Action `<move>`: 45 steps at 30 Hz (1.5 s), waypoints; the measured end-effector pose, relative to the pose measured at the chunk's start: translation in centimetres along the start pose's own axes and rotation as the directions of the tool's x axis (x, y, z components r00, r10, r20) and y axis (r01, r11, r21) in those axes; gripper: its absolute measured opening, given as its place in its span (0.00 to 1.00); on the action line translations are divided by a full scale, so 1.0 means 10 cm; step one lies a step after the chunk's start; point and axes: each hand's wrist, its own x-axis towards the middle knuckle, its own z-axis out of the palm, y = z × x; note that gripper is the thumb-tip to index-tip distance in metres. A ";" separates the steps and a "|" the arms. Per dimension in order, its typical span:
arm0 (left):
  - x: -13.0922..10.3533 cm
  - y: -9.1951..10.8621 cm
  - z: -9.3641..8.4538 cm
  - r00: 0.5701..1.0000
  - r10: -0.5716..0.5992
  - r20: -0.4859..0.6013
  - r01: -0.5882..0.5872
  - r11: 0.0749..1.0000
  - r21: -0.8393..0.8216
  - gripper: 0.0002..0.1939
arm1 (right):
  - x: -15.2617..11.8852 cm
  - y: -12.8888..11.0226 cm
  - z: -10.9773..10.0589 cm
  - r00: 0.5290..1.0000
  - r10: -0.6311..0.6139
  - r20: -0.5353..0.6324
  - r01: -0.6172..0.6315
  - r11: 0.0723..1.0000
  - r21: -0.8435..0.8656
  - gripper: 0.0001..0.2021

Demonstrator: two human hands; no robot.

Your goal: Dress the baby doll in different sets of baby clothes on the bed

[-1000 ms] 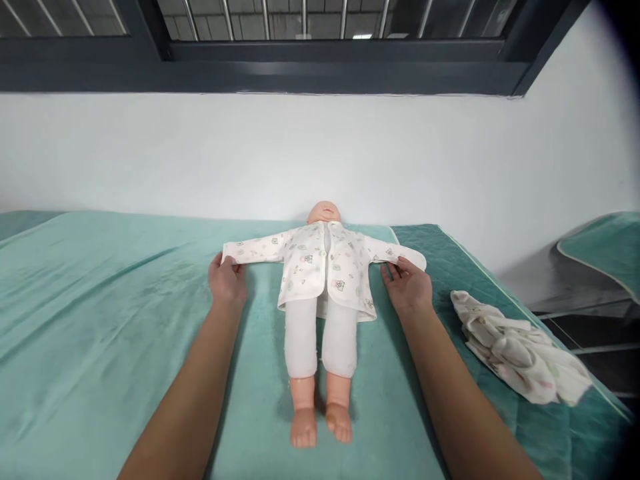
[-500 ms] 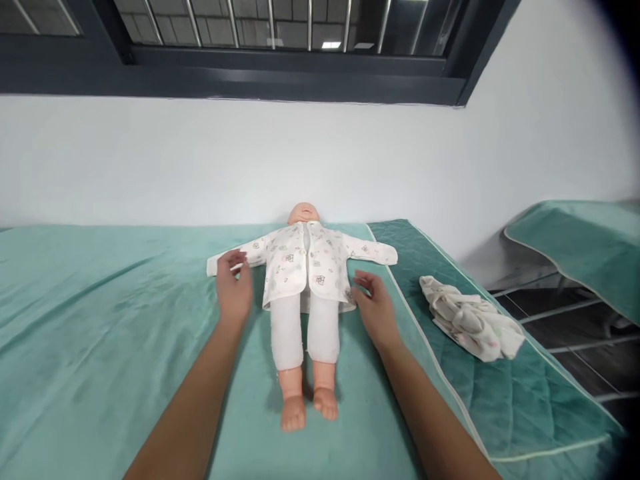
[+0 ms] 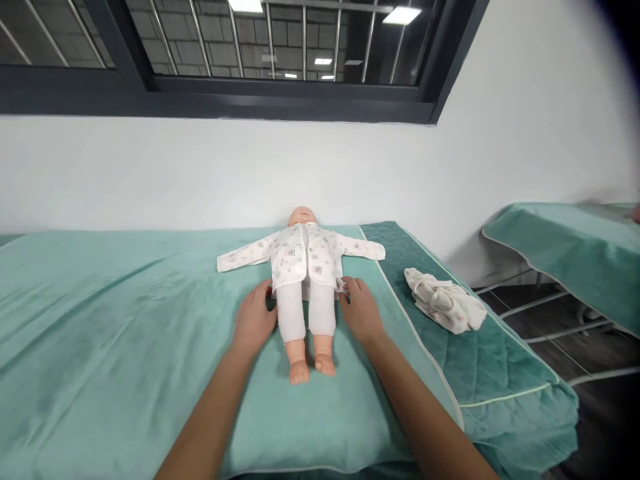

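A baby doll (image 3: 298, 351) lies on its back on the green sheet, head toward the wall, arms spread. It wears a white patterned jacket (image 3: 290, 257), whose front edges lie slightly apart, over white leg coverings (image 3: 321, 310). My left hand (image 3: 256, 317) is at the jacket's lower left corner, its fingers closed round the hem. At the lower right corner, my right hand (image 3: 360, 308) has its fingertips pinched on the hem.
Folded pale cloth (image 3: 444, 300) lies on the dark green quilted pad (image 3: 505, 373) at the right. Behind the bed rises a white wall with a barred window (image 3: 280, 103). Another green-covered bed (image 3: 565, 233) stands at the far right, with part of a hand at its edge.
My left hand has moved from beside the doll's sleeve down and right to the jacket hem. My right hand has closed in on the hem's other side. The camera view has shifted.
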 end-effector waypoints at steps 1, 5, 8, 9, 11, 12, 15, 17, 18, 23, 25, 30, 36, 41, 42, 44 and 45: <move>0.00 0.01 0.00 1.000 0.004 0.001 -0.004 0.999 0.045 0.22 | 0.01 0.01 0.00 1.000 0.008 -0.005 -0.008 1.000 0.007 0.16; -0.01 0.04 0.01 0.999 0.022 -0.043 -0.017 0.994 0.105 0.08 | -0.01 0.07 -0.04 0.994 0.049 -0.093 -0.040 0.994 0.098 0.15; -0.07 0.05 0.00 0.995 0.085 -0.056 -0.079 0.992 0.102 0.05 | -0.06 0.09 -0.07 0.983 0.072 -0.171 -0.050 0.991 0.126 0.13; -0.09 0.06 -0.01 0.994 0.095 -0.049 -0.090 0.990 0.106 0.04 | -0.07 0.09 -0.07 0.980 0.075 -0.185 -0.054 0.992 0.117 0.13; -0.12 0.07 -0.02 0.995 0.092 -0.041 -0.087 0.991 0.104 0.04 | -0.09 0.06 -0.09 0.978 0.057 -0.201 -0.042 0.996 0.076 0.14; -0.12 0.08 -0.02 0.995 0.088 -0.048 -0.084 0.993 0.089 0.04 | -0.09 0.04 -0.09 0.978 0.027 -0.207 -0.017 0.999 0.051 0.15; -0.11 0.10 -0.05 0.985 0.107 -0.135 -0.114 0.993 -0.041 0.08 | -0.08 -0.06 -0.11 0.970 -0.130 -0.207 0.131 0.991 -0.007 0.17; -0.09 0.12 -0.06 0.969 0.138 -0.205 -0.168 0.976 -0.139 0.12 | -0.06 -0.13 -0.12 0.957 -0.230 -0.174 0.229 0.973 -0.027 0.18; -0.07 0.14 -0.07 0.962 0.162 -0.220 -0.200 0.965 -0.167 0.13 | -0.06 -0.16 -0.12 0.952 -0.267 -0.149 0.265 0.964 -0.034 0.18; 0.12 0.26 -0.01 0.951 0.282 -0.125 -0.299 0.942 -0.153 0.16 | -0.05 -0.17 -0.08 0.944 -0.321 -0.070 0.322 0.947 0.007 0.17; 0.21 0.29 0.04 0.956 0.272 -0.112 -0.287 0.946 -0.153 0.14 | -0.06 -0.15 -0.07 0.953 -0.294 -0.071 0.297 0.954 0.039 0.17; 0.28 0.25 0.10 0.974 0.072 -0.216 -0.149 0.920 -0.363 0.04 | -0.09 -0.12 -0.06 0.962 -0.254 -0.098 0.265 0.957 0.119 0.13; 0.28 0.02 0.08 0.811 -0.536 -0.233 -0.018 0.375 -0.927 0.10 | -0.07 -0.19 -0.07 0.969 -0.221 -0.108 0.239 0.953 0.186 0.13; 0.33 -0.03 0.05 0.802 -0.559 -0.208 -0.078 0.248 -0.966 0.13 | 0.08 -0.39 -0.03 0.972 -0.220 -0.081 0.223 0.974 0.027 0.17; 0.33 -0.02 0.04 0.802 -0.560 -0.207 -0.073 0.252 -0.965 0.13 | 0.13 -0.43 -0.03 0.972 -0.225 -0.070 0.223 0.974 -0.037 0.18; 0.31 -0.02 0.01 0.794 -0.572 -0.207 -0.059 0.266 -0.962 0.15 | 0.23 -0.50 -0.04 0.969 -0.243 -0.035 0.236 0.960 -0.150 0.15; 0.31 -0.02 0.00 0.783 -0.584 -0.213 -0.055 0.276 -0.960 0.15 | 0.28 -0.52 -0.05 0.968 -0.252 -0.015 0.245 0.952 -0.181 0.11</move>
